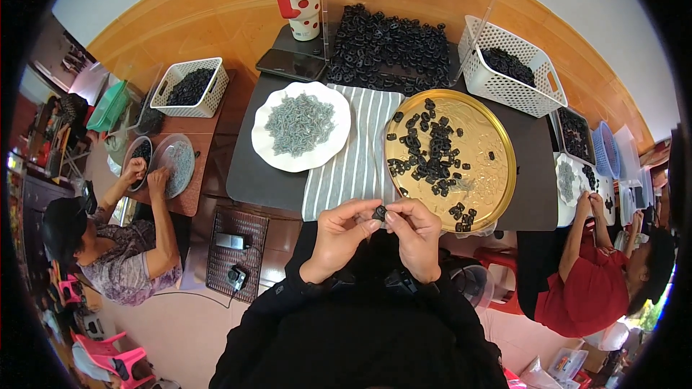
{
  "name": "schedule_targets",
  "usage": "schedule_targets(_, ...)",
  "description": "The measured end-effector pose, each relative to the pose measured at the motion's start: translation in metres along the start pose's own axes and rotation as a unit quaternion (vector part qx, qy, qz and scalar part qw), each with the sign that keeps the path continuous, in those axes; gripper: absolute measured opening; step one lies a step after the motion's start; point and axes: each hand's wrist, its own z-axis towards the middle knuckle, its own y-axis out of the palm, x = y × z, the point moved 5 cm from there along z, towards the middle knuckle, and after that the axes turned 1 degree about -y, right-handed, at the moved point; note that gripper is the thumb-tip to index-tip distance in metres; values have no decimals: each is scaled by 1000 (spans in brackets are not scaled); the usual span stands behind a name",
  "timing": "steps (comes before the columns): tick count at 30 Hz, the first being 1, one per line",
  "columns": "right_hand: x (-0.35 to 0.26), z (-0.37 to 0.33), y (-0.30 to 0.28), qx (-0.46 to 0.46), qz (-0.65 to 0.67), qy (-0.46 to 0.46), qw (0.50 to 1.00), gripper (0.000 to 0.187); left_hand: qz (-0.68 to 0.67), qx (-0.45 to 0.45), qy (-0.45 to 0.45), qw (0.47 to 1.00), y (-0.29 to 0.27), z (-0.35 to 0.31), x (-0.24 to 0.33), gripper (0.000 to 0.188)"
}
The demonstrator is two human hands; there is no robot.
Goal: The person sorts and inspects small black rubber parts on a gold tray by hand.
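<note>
Just off the table's front edge, my left hand (337,236) pinches a small black plastic part (379,212) between thumb and fingertips. My right hand (416,236) meets it from the other side, its thumb and forefinger pressed together at the part; anything small between them is too fine to make out. Ahead on the right lies a round gold tray (497,194), with many black parts (436,166) heaped across its middle. A white scalloped plate (264,145) on the left holds a pile of small grey screws (299,124). Between them spreads a grey-and-white striped cloth (346,180).
Behind stands a clear bin full of black parts (389,47), beside a white basket (522,97), a dark phone (290,63) and a red-dotted tumbler (306,3). Co-workers sit at tables left (126,245) and right (591,288). A woven stand (238,252) holds small devices.
</note>
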Motion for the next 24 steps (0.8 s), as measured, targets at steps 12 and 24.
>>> schedule_targets(12,-6,0,2,-71,24,-70,995,29,-121,-33,-65,990,-2,1,-8,30)
schedule_targets(24,3,-12,5,-35,8,-99,994,23,-137,-28,-51,989,0,-5,-10,30)
